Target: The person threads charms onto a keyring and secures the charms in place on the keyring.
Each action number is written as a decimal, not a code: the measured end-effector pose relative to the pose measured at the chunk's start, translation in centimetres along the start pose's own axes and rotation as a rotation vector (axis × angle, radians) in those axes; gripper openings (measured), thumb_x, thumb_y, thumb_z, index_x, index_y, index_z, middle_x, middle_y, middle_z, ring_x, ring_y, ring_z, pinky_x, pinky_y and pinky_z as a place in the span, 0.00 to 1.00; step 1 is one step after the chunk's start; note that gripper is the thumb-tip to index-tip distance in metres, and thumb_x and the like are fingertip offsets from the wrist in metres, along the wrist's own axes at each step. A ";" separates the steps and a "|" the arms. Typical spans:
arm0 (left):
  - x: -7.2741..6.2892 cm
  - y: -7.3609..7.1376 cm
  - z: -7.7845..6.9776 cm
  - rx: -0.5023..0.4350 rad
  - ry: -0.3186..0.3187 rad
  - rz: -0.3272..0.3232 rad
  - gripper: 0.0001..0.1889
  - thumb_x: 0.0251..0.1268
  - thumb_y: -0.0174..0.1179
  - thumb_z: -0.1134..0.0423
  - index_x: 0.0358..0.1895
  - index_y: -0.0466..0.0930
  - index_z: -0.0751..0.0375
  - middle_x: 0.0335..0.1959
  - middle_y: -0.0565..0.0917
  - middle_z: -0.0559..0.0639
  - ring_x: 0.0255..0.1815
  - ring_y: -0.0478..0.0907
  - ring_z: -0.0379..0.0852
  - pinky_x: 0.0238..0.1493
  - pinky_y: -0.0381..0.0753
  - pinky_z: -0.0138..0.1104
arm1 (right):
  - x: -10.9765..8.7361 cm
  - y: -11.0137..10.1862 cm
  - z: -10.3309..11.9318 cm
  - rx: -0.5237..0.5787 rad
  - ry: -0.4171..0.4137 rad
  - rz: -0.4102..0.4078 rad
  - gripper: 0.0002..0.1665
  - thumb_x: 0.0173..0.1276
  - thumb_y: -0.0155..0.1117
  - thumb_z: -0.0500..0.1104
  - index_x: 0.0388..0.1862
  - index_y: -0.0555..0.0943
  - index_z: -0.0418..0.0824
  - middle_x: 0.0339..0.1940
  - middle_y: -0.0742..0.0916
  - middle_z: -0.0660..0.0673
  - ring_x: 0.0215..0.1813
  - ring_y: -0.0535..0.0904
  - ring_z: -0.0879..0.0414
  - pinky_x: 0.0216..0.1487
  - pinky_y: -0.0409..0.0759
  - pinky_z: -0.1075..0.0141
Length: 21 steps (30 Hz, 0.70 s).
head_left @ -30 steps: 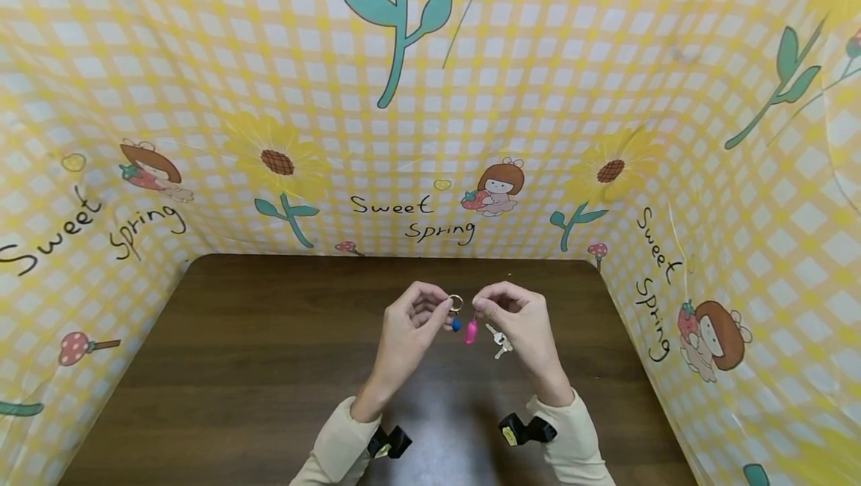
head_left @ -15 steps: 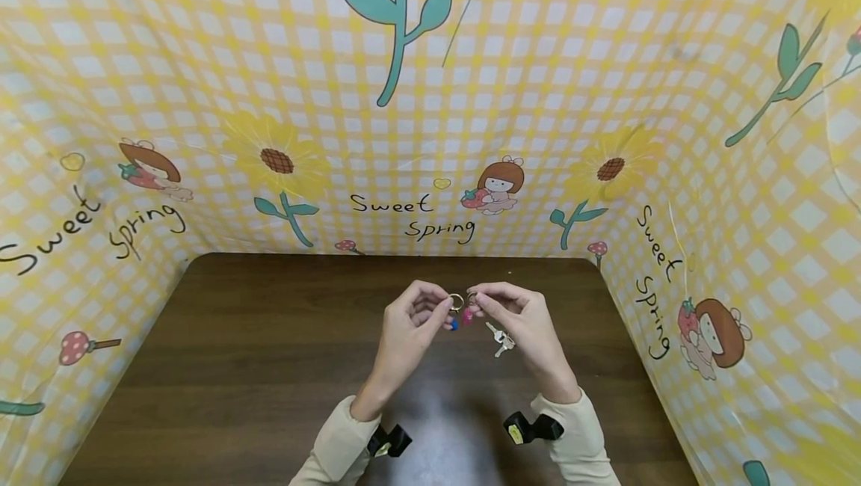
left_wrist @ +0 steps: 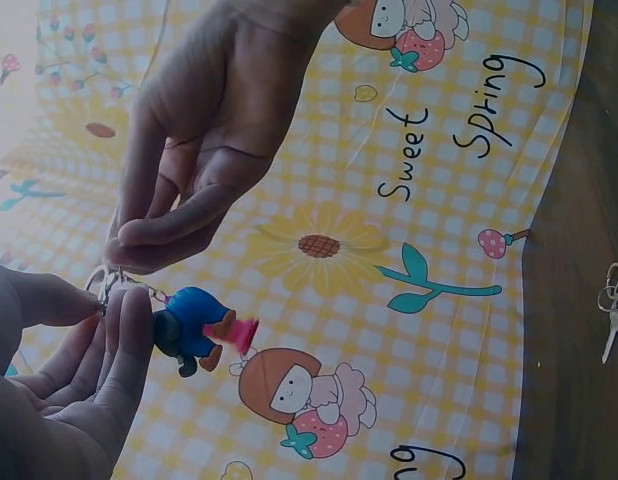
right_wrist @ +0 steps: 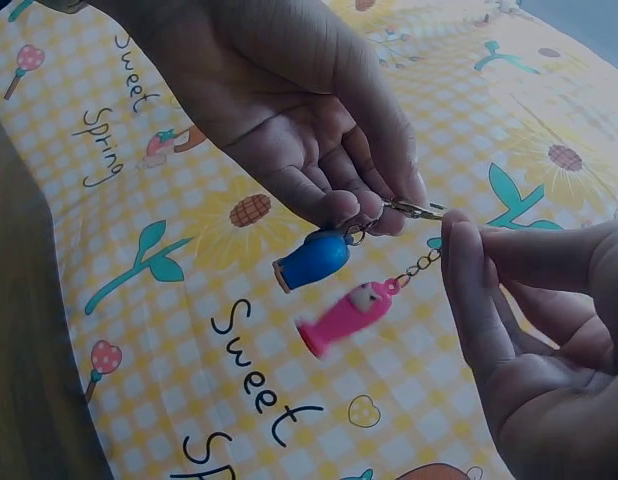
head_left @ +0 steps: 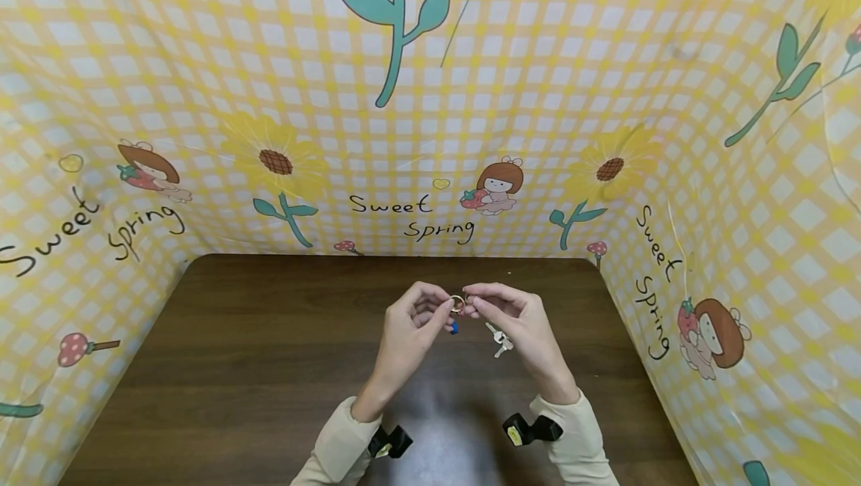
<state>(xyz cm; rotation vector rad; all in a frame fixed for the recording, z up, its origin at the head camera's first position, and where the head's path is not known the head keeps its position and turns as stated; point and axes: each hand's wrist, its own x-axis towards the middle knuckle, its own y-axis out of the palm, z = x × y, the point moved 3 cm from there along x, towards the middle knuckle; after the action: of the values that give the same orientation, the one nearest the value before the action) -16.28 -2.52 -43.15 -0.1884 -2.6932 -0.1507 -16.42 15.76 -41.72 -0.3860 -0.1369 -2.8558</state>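
Observation:
My left hand (head_left: 412, 329) pinches a gold key ring (right_wrist: 419, 210) between thumb and fingertips, above the table. A blue figure charm (right_wrist: 314, 262) hangs from that ring on a short link, just below the left fingers. Close on the right, my right hand (head_left: 525, 325) pinches the end of a small chain (right_wrist: 419, 264) at the ring's edge. From this chain dangles a pink figure charm (right_wrist: 347, 318), slightly blurred, beside the blue one. The right fingertips cover the chain's top end. In the head view the pink charm is mostly hidden behind the right fingers.
A small bunch of silver keys (head_left: 500, 339) lies on the brown wooden table (head_left: 235, 366), near the right hand. A yellow checked cloth (head_left: 417, 149) with printed flowers and figures walls the table at the back and sides.
My right hand has moved slightly left with the pink charm, bringing its fingertips up to the key ring. The left hand has stayed in place, and the keys have not moved.

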 end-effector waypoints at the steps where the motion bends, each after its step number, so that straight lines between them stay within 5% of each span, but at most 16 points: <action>1: 0.0 0.0 0.0 -0.001 0.000 -0.001 0.06 0.74 0.63 0.75 0.45 0.79 0.78 0.36 0.84 0.64 0.32 0.85 0.46 0.36 0.90 0.35 | 0.0 0.0 0.0 -0.007 -0.005 0.000 0.15 0.77 0.65 0.32 0.56 0.82 0.21 0.43 0.91 0.45 0.44 0.90 0.56 0.51 0.88 0.64; 9: 0.0 0.0 0.0 -0.007 -0.003 -0.002 0.04 0.74 0.63 0.76 0.45 0.80 0.76 0.36 0.84 0.64 0.32 0.84 0.42 0.36 0.90 0.35 | -0.1 0.0 -0.1 -0.053 -0.065 -0.023 0.10 0.71 0.70 0.28 0.47 0.84 0.22 0.41 0.91 0.46 0.44 0.89 0.57 0.48 0.88 0.66; 21: -0.1 0.1 0.0 -0.004 -0.008 0.001 0.05 0.73 0.64 0.75 0.45 0.80 0.75 0.36 0.84 0.64 0.32 0.84 0.42 0.36 0.90 0.35 | -0.1 0.0 -0.5 -0.089 -0.118 -0.039 0.08 0.71 0.69 0.26 0.46 0.86 0.22 0.39 0.91 0.48 0.41 0.89 0.58 0.43 0.87 0.68</action>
<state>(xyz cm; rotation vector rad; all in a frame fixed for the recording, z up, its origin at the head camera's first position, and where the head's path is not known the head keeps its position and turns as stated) -16.19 -2.41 -43.16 -0.1913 -2.7007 -0.1555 -16.47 15.76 -42.24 -0.5759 -0.0401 -2.8845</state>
